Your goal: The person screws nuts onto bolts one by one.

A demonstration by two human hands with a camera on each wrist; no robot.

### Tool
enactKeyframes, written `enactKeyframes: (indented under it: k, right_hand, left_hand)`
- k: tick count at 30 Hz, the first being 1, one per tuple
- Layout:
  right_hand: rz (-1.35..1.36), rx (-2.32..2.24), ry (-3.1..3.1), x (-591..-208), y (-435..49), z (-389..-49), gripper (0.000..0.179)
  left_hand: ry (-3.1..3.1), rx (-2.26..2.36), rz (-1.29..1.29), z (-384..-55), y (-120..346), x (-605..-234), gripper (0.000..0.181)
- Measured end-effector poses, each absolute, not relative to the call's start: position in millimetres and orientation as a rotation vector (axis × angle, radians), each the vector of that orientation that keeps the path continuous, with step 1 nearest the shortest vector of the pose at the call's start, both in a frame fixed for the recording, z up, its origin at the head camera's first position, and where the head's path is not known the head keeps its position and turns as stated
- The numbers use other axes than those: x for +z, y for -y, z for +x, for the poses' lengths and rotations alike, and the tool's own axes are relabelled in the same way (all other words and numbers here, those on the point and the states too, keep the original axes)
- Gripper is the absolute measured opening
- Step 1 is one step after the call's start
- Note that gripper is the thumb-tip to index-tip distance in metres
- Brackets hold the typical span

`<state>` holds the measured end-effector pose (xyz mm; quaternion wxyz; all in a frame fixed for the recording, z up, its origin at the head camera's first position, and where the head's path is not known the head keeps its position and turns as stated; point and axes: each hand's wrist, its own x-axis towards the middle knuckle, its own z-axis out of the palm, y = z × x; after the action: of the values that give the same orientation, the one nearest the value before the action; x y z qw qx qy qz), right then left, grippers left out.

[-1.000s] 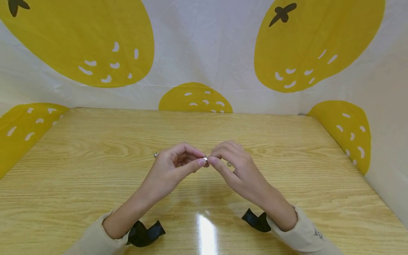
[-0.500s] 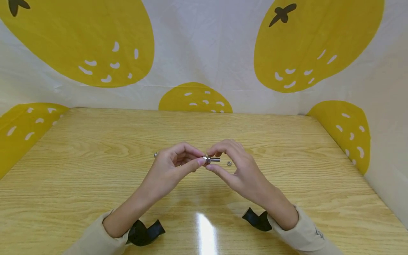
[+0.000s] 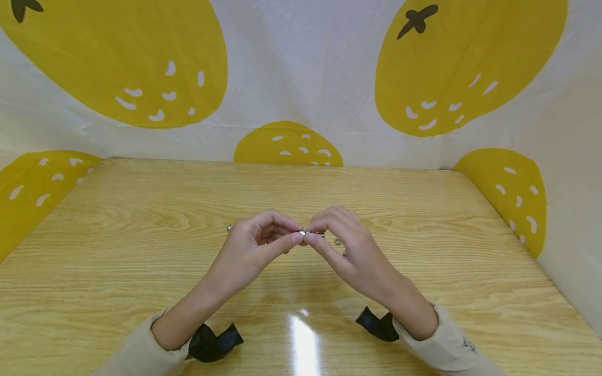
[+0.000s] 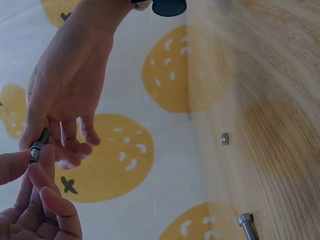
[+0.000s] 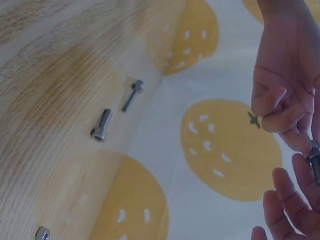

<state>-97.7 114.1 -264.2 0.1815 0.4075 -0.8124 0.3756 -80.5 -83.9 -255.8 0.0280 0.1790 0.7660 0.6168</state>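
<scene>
Between finger and thumb my left hand (image 3: 254, 243) pinches a metal bolt (image 4: 45, 135) at its head end. A nut (image 4: 37, 145) sits on that bolt, close to the head. My right hand (image 3: 352, 248) pinches the nut with thumb and index finger, its other fingers loosely bent. In the head view the threaded end (image 3: 321, 234) points right, partly behind the right fingers. The right wrist view catches the bolt's threads (image 5: 316, 165) at its edge. Both hands are raised above the table.
On the wooden table (image 3: 141, 198) a loose nut (image 3: 337, 241) lies beyond the right hand. Two loose socket-head bolts, a thicker bolt (image 5: 102, 125) and a thinner bolt (image 5: 132, 96), lie beyond the left hand. A patterned cloth (image 3: 301, 78) hangs around the table's back and sides.
Half a second ago the right thumb and index finger were spread off the nut, baring the bolt's threads; now they have closed on it again. The left hand has stayed put.
</scene>
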Motion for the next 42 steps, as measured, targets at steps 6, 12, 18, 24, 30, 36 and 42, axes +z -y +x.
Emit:
enactKeyframes:
  k: [6,12,18,24,30,36,42]
  right_hand:
    - [1.060,1.035,2.430,-261.3,-115.4,-94.9,0.024]
    - [1.126,1.083,2.361,-256.8,-118.2,-95.3,0.029]
    - [1.226,1.061,2.236,-258.9,-117.7,-99.8,0.026]
    - [1.237,1.062,2.250,-258.1,-117.8,-99.7,0.021]
    - [1.220,1.083,2.310,-258.6,-117.1,-98.3,0.013]
    - [1.207,1.082,2.337,-262.5,-114.7,-98.0,0.013]
    - [1.124,1.094,2.455,-261.5,-115.7,-94.2,0.025]
  left_hand:
    - [-2.360,1.898,0.560,-80.6,83.7,-256.1,0.015]
    - [-2.397,1.881,0.539,-80.8,84.4,-256.7,0.015]
    - [-2.400,1.885,0.537,-80.6,85.1,-256.0,0.015]
    - [-2.404,1.883,0.540,-80.4,85.5,-254.6,0.015]
    - [-2.425,1.876,0.558,-80.5,86.5,-253.5,0.015]
    - [-2.415,1.889,0.586,-80.0,85.5,-253.6,0.014]
    - [-2.417,1.882,0.594,-79.5,84.1,-254.4,0.014]
